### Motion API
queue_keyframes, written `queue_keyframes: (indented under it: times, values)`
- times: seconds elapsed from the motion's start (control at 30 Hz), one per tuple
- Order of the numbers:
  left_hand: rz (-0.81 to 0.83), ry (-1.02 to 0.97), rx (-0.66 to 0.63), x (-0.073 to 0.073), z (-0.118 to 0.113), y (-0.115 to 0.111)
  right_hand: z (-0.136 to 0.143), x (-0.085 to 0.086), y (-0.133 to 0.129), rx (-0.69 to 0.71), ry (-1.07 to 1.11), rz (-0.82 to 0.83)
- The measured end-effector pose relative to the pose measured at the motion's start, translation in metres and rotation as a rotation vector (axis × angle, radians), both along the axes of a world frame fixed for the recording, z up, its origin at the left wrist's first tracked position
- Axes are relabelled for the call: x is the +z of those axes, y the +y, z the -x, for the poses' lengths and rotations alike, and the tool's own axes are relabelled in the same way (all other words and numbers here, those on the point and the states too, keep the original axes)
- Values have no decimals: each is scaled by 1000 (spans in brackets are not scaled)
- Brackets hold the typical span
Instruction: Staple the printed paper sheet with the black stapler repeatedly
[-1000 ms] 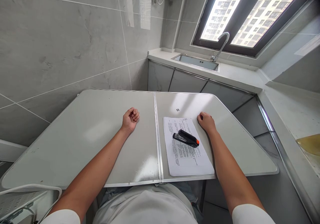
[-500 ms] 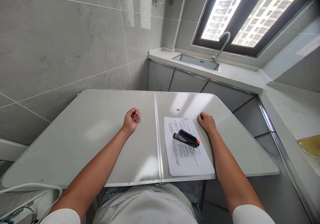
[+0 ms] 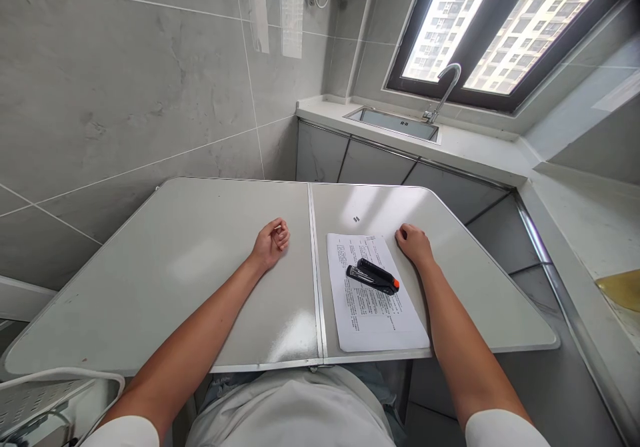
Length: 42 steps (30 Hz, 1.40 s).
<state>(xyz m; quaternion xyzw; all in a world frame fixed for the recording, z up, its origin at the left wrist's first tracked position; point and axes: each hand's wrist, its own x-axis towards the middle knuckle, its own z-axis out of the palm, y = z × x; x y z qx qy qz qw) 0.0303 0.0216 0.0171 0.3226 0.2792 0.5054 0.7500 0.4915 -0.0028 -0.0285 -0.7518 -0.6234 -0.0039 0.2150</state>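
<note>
My left hand rests on the left half of the pale folding table, its fingers curled in and nothing seen in them. On the right half, my right hand lies in a loose fist just beyond the upper right edge of the printed papers; nothing shows in it. A black stapler with an orange-red end lies slantwise on top of the papers, touched by neither hand. Two small dark staple-like marks are on the table above the sheets.
Behind the table stands a counter with a sink and a curved faucet under a window. A yellow object sits at the far right. A white rack-like item is at the lower left.
My left hand has shifted slightly to the right, its fingers still curled. My right hand, the papers and the stapler have not moved.
</note>
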Motion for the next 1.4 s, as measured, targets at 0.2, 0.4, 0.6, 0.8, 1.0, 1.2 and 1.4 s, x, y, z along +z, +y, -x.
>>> queue_keyframes:
  times: [0.2, 0.4, 0.6, 0.8, 1.0, 1.2, 1.4]
  values:
    - [103, 247, -275, 0, -28, -23, -1, -2, 0, 7, 0, -20]
    - [209, 384, -511, 4, -36, -40, -1, -2, 0, 12, 13, -21]
    - [192, 328, -491, 16, -41, -50, -1, -2, 1, 12, -1, -19]
    - [211, 265, -478, 11, -49, -56, -2, -3, 2, 8, -10, -19]
    - [112, 260, -540, 8, -53, -60, 0, -2, 1, 6, 5, -15]
    - [180, 325, -634, 12, -53, -62, 3, 0, 1, 25, -7, -21]
    - [267, 303, -696, 24, -47, -57, 29, 7, 13, 186, 96, -136]
